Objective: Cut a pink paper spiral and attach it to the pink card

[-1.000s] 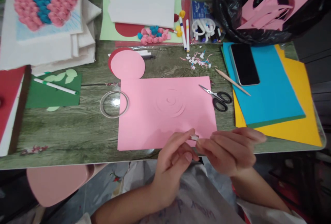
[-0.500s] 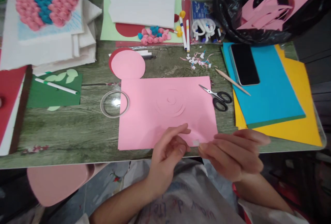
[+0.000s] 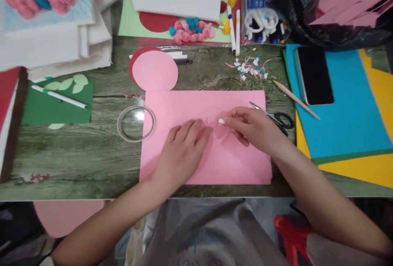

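Note:
A pink paper sheet (image 3: 236, 165) lies on the table, carrying a cut pink paper spiral (image 3: 211, 119) near its middle. My left hand (image 3: 181, 151) rests palm down on the sheet, fingers spread, their tips at the spiral's left side. Between thumb and fingers, my right hand (image 3: 245, 125) pinches a small white piece of tape (image 3: 221, 121) just above the spiral. The right hand covers part of the spiral. Black-handled scissors (image 3: 281, 120) lie at the sheet's right edge, partly behind my right wrist. A tape roll (image 3: 120, 129) overlaps the sheet's left edge.
Paper scraps (image 3: 245, 69), a wooden stick (image 3: 296, 98) and a phone (image 3: 316, 75) on blue paper (image 3: 350, 122) lie to the right. Pink and red circles (image 3: 155, 69) sit behind the sheet. A black bag (image 3: 296, 12) stands back right; green paper (image 3: 61, 112) is left.
Both hands have moved forward from the table's front edge onto the pink sheet. My left hand has turned palm down beside the spiral; my right hand has brought the tape piece over it.

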The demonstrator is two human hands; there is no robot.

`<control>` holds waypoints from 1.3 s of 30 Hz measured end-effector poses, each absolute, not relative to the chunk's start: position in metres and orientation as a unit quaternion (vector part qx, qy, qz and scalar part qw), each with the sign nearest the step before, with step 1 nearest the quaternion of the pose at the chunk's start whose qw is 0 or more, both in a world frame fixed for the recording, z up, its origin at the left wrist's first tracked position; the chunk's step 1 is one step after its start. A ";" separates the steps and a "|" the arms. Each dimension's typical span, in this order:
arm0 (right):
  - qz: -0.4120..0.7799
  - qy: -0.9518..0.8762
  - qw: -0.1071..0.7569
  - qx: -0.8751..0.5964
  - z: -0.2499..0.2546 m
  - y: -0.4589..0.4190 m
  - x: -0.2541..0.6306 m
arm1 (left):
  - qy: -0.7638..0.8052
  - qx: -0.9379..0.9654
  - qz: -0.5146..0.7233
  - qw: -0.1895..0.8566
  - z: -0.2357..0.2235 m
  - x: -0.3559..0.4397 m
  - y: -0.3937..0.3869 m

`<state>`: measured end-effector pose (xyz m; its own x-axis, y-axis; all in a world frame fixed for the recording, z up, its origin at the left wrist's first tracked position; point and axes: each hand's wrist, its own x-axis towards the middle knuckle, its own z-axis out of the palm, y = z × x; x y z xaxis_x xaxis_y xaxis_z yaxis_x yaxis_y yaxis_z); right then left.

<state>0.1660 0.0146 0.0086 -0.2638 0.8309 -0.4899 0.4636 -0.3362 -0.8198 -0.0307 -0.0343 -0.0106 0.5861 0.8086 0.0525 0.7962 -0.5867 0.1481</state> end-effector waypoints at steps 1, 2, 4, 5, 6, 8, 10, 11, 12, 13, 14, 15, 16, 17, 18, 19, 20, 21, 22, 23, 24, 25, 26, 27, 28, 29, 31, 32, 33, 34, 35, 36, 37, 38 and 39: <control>0.573 -0.552 0.156 -0.585 0.008 0.019 0.164 | 0.452 0.889 0.053 0.048 -0.012 -0.030 -0.032; 0.575 -0.553 0.149 -0.584 0.007 0.021 0.162 | 0.453 0.889 0.052 0.045 -0.013 -0.030 -0.031; 0.577 -0.555 0.129 -0.585 0.006 0.024 0.158 | 0.453 0.889 0.053 0.045 -0.014 -0.030 -0.029; 0.576 -0.557 0.122 -0.586 0.006 0.025 0.157 | 0.452 0.889 0.055 0.046 -0.014 -0.030 -0.028; 0.572 -0.560 0.117 -0.588 0.005 0.025 0.156 | 0.451 0.889 0.058 0.048 -0.014 -0.030 -0.028; 0.563 -0.565 0.112 -0.593 0.003 0.026 0.154 | 0.451 0.889 0.066 0.050 -0.015 -0.031 -0.027; 0.558 -0.568 0.101 -0.597 0.001 0.026 0.152 | 0.452 0.887 0.078 0.047 -0.016 -0.031 -0.027; 0.556 -0.569 0.094 -0.599 0.000 0.027 0.152 | 0.453 0.887 0.083 0.045 -0.017 -0.030 -0.027; 0.553 -0.570 0.087 -0.601 0.000 0.027 0.151 | 0.452 0.887 0.087 0.045 -0.017 -0.030 -0.027; 0.549 -0.574 0.079 -0.602 0.000 0.028 0.150 | 0.453 0.886 0.090 0.045 -0.018 -0.031 -0.027; 0.543 -0.579 0.073 -0.604 0.001 0.029 0.149 | 0.452 0.886 0.091 0.047 -0.018 -0.031 -0.027; 0.537 -0.585 0.068 -0.604 0.001 0.029 0.149 | 0.452 0.886 0.092 0.049 -0.019 -0.031 -0.027; 0.530 -0.590 0.064 -0.606 0.001 0.029 0.148 | 0.452 0.885 0.092 0.052 -0.019 -0.031 -0.027; 0.523 -0.596 0.060 -0.607 0.002 0.029 0.147 | 0.453 0.885 0.093 0.054 -0.019 -0.031 -0.026; 0.514 -0.601 0.059 -0.609 0.002 0.029 0.146 | 0.453 0.885 0.094 0.055 -0.019 -0.031 -0.026; 0.501 -0.608 0.058 -0.613 0.002 0.029 0.145 | 0.453 0.885 0.096 0.055 -0.019 -0.031 -0.026; 0.486 -0.616 0.058 -0.618 0.003 0.029 0.144 | 0.453 0.885 0.098 0.053 -0.018 -0.031 -0.026; 0.468 -0.625 0.057 -0.622 0.003 0.029 0.143 | 0.453 0.884 0.100 0.052 -0.018 -0.031 -0.026; 0.450 -0.635 0.057 -0.625 0.003 0.028 0.142 | 0.453 0.884 0.101 0.051 -0.018 -0.031 -0.026; 0.433 -0.645 0.055 -0.627 0.004 0.028 0.141 | 0.453 0.884 0.102 0.052 -0.018 -0.030 -0.026; 0.419 -0.654 0.054 -0.627 0.004 0.028 0.140 | 0.454 0.884 0.101 0.053 -0.018 -0.030 -0.026; 0.408 -0.662 0.052 -0.627 0.004 0.028 0.139 | 0.454 0.884 0.099 0.055 -0.018 -0.030 -0.026; 0.398 -0.667 0.049 -0.628 0.005 0.028 0.139 | 0.455 0.884 0.097 0.055 -0.018 -0.030 -0.026; 0.389 -0.671 0.045 -0.630 0.005 0.027 0.138 | 0.455 0.884 0.096 0.055 -0.018 -0.030 -0.026; 0.381 -0.673 0.041 -0.632 0.005 0.027 0.138 | 0.455 0.884 0.095 0.054 -0.018 -0.030 -0.026; 0.374 -0.675 0.038 -0.634 0.004 0.027 0.138 | 0.455 0.884 0.094 0.053 -0.018 -0.030 -0.026; 0.361 -0.683 0.041 -0.634 0.003 0.027 0.138 | 0.454 0.885 0.093 0.053 -0.018 -0.030 -0.026; 0.355 -0.689 0.046 -0.630 0.003 0.027 0.138 | 0.454 0.885 0.093 0.052 -0.018 -0.030 -0.026; 0.349 -0.695 0.051 -0.626 0.002 0.027 0.139 | 0.454 0.885 0.093 0.051 -0.018 -0.030 -0.026; 0.344 -0.700 0.054 -0.623 0.002 0.026 0.139 | 0.454 0.885 0.093 0.050 -0.018 -0.030 -0.026; 0.340 -0.703 0.053 -0.622 0.002 0.026 0.139 | 0.454 0.885 0.092 0.049 -0.018 -0.030 -0.026; 0.337 -0.704 0.050 -0.623 0.001 0.026 0.139 | 0.455 0.885 0.093 0.047 -0.018 -0.030 -0.026; 0.334 -0.704 0.044 -0.625 0.001 0.026 0.138 | 0.454 0.885 0.094 0.046 -0.018 -0.030 -0.026; 0.332 -0.703 0.038 -0.628 0.001 0.026 0.138 | 0.454 0.885 0.095 0.046 -0.018 -0.030 -0.026; 0.329 -0.702 0.033 -0.631 0.001 0.026 0.138 | 0.454 0.885 0.096 0.046 -0.018 -0.030 -0.026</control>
